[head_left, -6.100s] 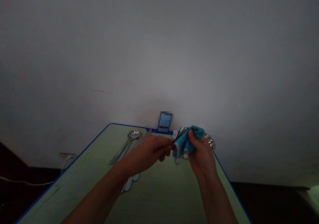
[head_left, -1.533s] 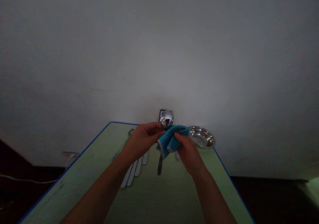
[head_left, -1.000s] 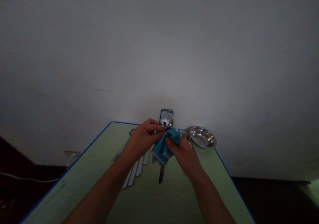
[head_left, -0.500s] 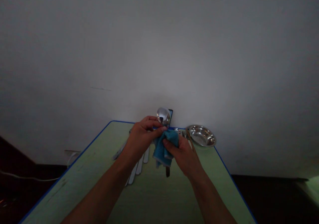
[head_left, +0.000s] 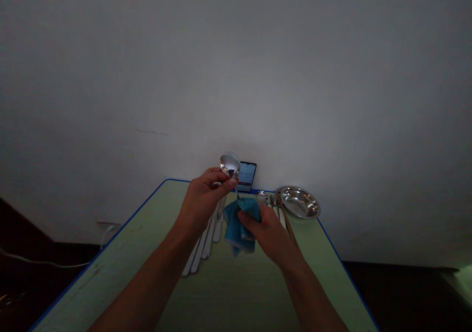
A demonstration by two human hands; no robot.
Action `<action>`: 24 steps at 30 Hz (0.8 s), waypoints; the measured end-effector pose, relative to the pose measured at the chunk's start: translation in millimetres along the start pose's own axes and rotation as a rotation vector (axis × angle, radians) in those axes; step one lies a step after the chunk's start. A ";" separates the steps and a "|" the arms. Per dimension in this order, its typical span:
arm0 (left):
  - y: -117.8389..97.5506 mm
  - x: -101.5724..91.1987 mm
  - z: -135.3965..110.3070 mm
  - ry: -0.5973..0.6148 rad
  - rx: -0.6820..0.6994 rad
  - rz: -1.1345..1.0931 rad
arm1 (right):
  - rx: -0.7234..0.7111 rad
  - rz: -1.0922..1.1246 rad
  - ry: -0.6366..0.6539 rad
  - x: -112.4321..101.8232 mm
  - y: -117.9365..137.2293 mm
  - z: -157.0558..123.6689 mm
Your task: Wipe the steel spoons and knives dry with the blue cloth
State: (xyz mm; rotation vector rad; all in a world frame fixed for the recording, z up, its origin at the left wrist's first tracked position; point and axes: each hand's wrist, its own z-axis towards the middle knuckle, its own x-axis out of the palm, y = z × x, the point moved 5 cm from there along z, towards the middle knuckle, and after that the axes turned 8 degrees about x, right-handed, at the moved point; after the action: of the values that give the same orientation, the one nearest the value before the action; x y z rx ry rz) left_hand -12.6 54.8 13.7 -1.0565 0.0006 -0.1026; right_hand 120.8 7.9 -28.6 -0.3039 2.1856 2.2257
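Steel spoon (head_left: 229,165), bowl just above left-hand fingers (head_left: 224,182) closed on it; handle running into blue cloth (head_left: 240,228) gripped by right-hand fingers (head_left: 246,217).

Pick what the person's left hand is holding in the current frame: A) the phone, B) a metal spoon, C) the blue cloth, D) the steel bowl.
B: the left hand holds the metal spoon up, its shiny bowl above the fingers, while the right hand has the blue cloth.
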 end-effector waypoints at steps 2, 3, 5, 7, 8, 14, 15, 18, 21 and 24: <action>0.3 -3.0 0.8 -0.028 -0.010 -0.012 | 0.029 0.010 0.020 2.1 -0.8 -1.1; 0.3 -4.6 1.3 -0.041 -0.013 -0.022 | 0.041 0.015 0.030 2.9 -1.2 -1.6; 0.3 -8.4 2.6 -0.067 -0.019 -0.037 | 0.035 0.007 0.039 3.4 -0.9 -2.3; 0.6 -12.6 4.2 -0.093 -0.026 -0.043 | -0.003 -0.020 0.036 2.9 0.2 -2.3; 1.0 -14.6 5.0 -0.103 -0.032 -0.047 | -0.017 -0.033 0.036 2.7 0.5 -2.1; 6.3 -21.2 9.1 -0.104 -0.058 -0.056 | -0.011 -0.063 0.060 3.0 -1.7 -0.6; 6.6 -22.2 9.6 -0.111 -0.059 -0.056 | -0.011 -0.066 0.063 3.1 -1.8 -0.7; 6.2 -25.1 10.9 -0.140 -0.059 -0.067 | -0.018 -0.067 0.068 3.1 -2.0 -1.3; 5.5 -29.4 12.5 -0.180 -0.061 -0.088 | -0.016 -0.054 0.082 3.9 -3.3 -1.5; 6.8 -34.0 14.7 -0.212 -0.060 -0.132 | 0.004 -0.030 0.107 5.3 -5.3 -1.2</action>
State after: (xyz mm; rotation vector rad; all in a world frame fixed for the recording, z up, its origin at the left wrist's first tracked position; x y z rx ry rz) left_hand -45.1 73.8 13.4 -1.1231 -0.2590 -0.1099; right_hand 116.6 6.2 -34.6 -0.4637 2.2201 2.2392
